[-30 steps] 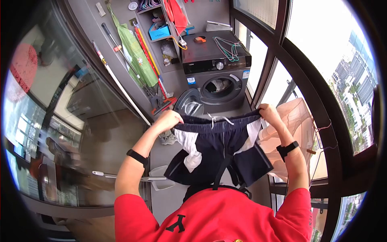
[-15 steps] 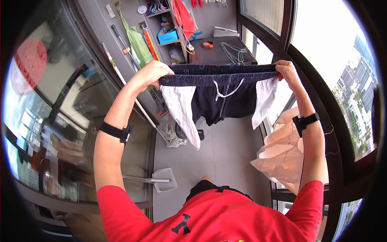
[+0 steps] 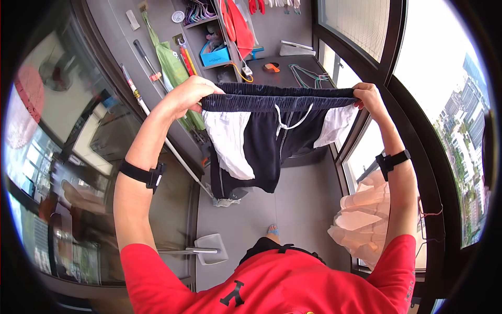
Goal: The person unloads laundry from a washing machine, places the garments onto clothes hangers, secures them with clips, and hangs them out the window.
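Dark navy shorts hang in front of me, stretched wide by their elastic waistband. A white drawstring dangles at the front middle, and the white pocket linings are turned out on both sides. My left hand is closed round the waistband's left end. At the opposite end my right hand grips the waistband, fingers curled over it. Both legs of the shorts hang free above the floor, the left one lower and fuller in view.
Ahead stands a dark counter with green hangers and an orange tape roll. Poles and a green umbrella lean along the left wall. A pale curtain-like cloth hangs at right by the windows. A white dustpan lies on the floor.
The legs of the shorts have swung and dropped, so the left leg now hangs lower and more open. Both hands keep their grip on the waistband. My view has shifted slightly.
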